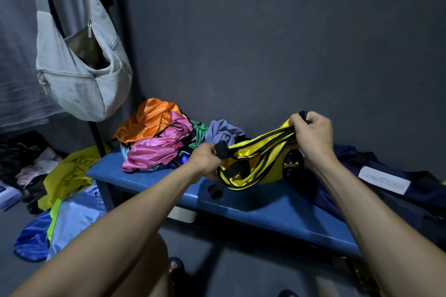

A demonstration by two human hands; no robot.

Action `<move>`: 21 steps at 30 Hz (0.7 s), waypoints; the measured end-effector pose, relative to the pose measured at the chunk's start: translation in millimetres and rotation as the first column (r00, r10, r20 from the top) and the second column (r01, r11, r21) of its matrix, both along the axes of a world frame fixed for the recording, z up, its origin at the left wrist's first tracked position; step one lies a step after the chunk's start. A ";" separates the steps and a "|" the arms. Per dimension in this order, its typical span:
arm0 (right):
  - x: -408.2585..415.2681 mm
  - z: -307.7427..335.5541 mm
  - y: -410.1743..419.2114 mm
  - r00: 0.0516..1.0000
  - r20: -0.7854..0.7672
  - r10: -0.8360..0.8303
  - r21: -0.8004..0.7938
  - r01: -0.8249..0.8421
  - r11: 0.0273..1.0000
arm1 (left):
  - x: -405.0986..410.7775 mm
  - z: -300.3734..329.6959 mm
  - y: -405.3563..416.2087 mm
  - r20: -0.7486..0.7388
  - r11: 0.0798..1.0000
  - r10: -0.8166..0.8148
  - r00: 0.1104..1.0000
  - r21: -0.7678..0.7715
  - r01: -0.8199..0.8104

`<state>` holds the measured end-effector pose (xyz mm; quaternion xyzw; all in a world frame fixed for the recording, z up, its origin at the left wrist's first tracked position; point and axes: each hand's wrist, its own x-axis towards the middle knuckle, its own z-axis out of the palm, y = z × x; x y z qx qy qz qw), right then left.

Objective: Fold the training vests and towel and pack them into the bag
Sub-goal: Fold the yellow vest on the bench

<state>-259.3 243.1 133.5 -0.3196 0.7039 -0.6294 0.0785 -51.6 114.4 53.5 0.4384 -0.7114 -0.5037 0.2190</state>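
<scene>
A yellow training vest (pixel 259 164) with black trim hangs bunched between my hands above the blue bench (pixel 241 202). My left hand (pixel 205 159) grips its lower black strap end. Higher up, my right hand (pixel 311 132) grips the gathered black-edged top. A pile of vests lies at the bench's far left: orange (pixel 144 118), pink (pixel 159 149), a bit of green (pixel 199 131). A crumpled lavender-grey towel (pixel 223 131) sits behind the pile. The dark navy bag (pixel 386 190), with a white label, lies on the bench's right end.
A grey sling bag (pixel 79 72) hangs on the left wall. On the floor at left lie yellow (pixel 67 176), light blue (pixel 74 219) and royal blue cloths plus dark clutter. The dark wall stands close behind the bench. My knees and sandalled feet show below.
</scene>
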 end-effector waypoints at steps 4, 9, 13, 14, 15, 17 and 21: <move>2.9 5.7 3.6 0.998 0.066 0.005 -0.029 -0.003 1.000 | 1.1 1.2 6.2 -0.131 0.986 -0.048 0.990 0.151 0.068; 7.6 16.8 1.3 0.987 0.142 0.076 -0.146 -0.055 0.988 | 1.7 -4.8 10.5 -0.235 0.982 -0.048 0.971 0.167 0.089; 8.3 26.0 -5.9 0.987 0.145 0.070 -0.184 -0.043 0.982 | 11.5 -16.2 28.7 -0.333 0.995 0.033 0.942 -0.080 -0.063; 7.6 27.7 -8.2 0.989 0.134 0.058 -0.184 -0.032 0.982 | 15.5 -19.5 35.6 -0.345 0.978 0.080 0.935 -0.154 -0.141; 8.2 29.8 -9.4 0.992 0.119 0.049 -0.174 -0.028 0.984 | 19.8 -22.1 43.3 -0.375 0.947 0.125 0.919 -0.232 -0.223; 9.3 31.7 -12.2 0.996 0.081 0.044 -0.165 -0.030 0.986 | 24.5 -19.7 61.0 -0.435 0.848 0.083 0.897 -0.441 -0.292; 15.3 33.7 -16.2 0.996 0.062 0.061 -0.171 -0.050 0.984 | 8.7 -8.6 71.2 -0.164 0.664 -0.030 0.986 -0.741 -0.104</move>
